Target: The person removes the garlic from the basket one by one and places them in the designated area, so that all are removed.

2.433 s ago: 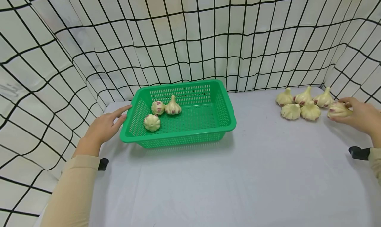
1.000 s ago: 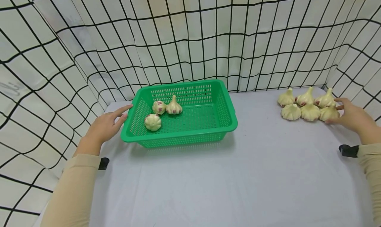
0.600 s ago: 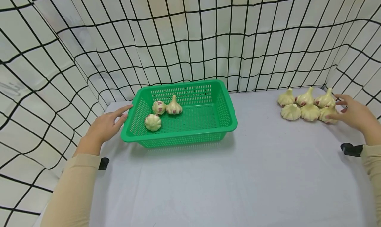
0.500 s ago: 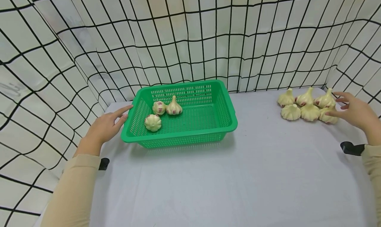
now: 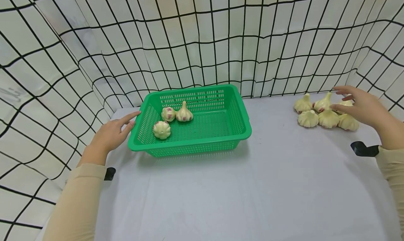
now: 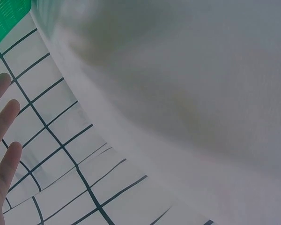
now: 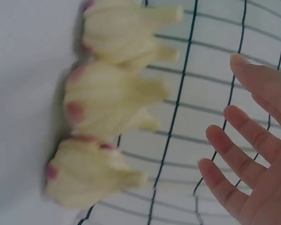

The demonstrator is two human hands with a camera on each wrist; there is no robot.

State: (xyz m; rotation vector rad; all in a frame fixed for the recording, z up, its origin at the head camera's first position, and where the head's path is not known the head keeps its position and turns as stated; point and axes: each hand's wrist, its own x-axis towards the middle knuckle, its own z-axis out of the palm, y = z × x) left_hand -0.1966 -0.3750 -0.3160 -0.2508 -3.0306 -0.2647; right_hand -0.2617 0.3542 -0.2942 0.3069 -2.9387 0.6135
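Note:
My left hand (image 5: 108, 135) lies at the left end of a green plastic basket (image 5: 192, 144), its fingertips on the rim. Inside that basket sit 3 garlic bulbs: one with its stem up (image 5: 184, 114), one bulb (image 5: 168, 114) beside it and another bulb (image 5: 161, 130) nearer the front. At the right, my right hand (image 5: 363, 106) hovers over two rows of garlic, fingers spread and holding nothing. It partly covers the back right bulb (image 5: 345, 103); the front right bulb (image 5: 348, 122) shows below it. In the right wrist view, the hand (image 7: 257, 154) is apart from the bulbs (image 7: 110, 101).
A white-covered table (image 5: 202, 195) carries everything. White walls with black netting (image 5: 205, 44) enclose the back and both sides. The basket's left end stands close to the left netting, the garlic rows close to the back right corner.
My right hand set a garlic bulb down at the front right of the group, let go, then rose and moved left over the bulbs. My left hand has stayed at the basket.

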